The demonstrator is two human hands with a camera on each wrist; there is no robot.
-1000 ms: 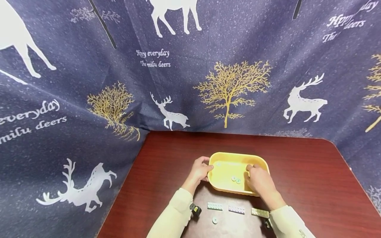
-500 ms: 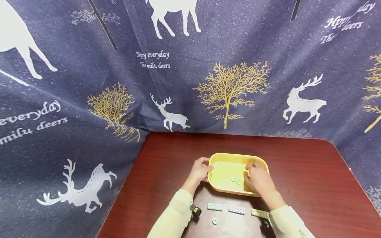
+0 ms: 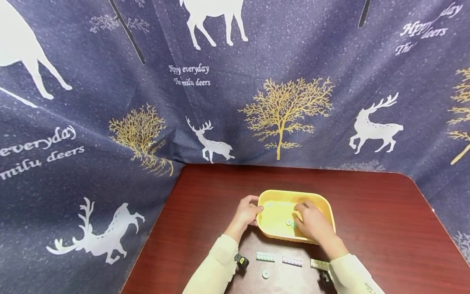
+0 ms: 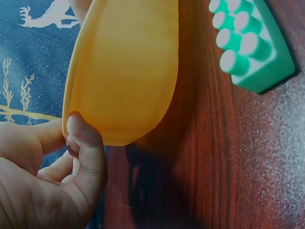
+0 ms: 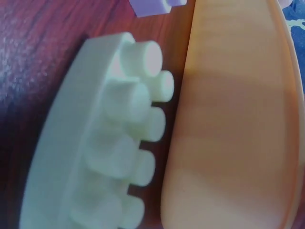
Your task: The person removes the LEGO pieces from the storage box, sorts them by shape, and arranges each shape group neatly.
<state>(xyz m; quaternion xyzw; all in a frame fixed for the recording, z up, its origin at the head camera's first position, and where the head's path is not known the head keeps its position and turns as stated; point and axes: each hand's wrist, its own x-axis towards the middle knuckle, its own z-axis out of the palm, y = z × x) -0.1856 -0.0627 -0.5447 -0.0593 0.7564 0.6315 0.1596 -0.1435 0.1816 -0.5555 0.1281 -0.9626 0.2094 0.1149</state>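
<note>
My left hand (image 3: 247,211) grips the left end of a yellow plastic tub (image 3: 276,218). In the left wrist view the thumb (image 4: 86,136) lies on the outside of the wall, just below the rim. My right hand (image 3: 313,222) reaches down into the tub's right half, thumb and forefinger bent toward the floor. Right by the thumb lie two small round green pieces with centre holes, one pale (image 3: 288,222) and one greener (image 3: 293,225). I cannot tell whether the right fingers hold anything. A third round piece (image 3: 269,204) sits near the tub's far left corner.
In front of the tub, a row of studded toy bricks lies on the table: green (image 3: 265,257), purple (image 3: 292,261) and pale yellow-green (image 3: 319,264), the last partly behind the right wrist. Another round green piece (image 3: 265,274) is nearer me. A patterned curtain (image 3: 235,122) hangs behind.
My right hand has moved left inside the tub, toward the two round green pieces. The left hand keeps its grip on the tub's end.
</note>
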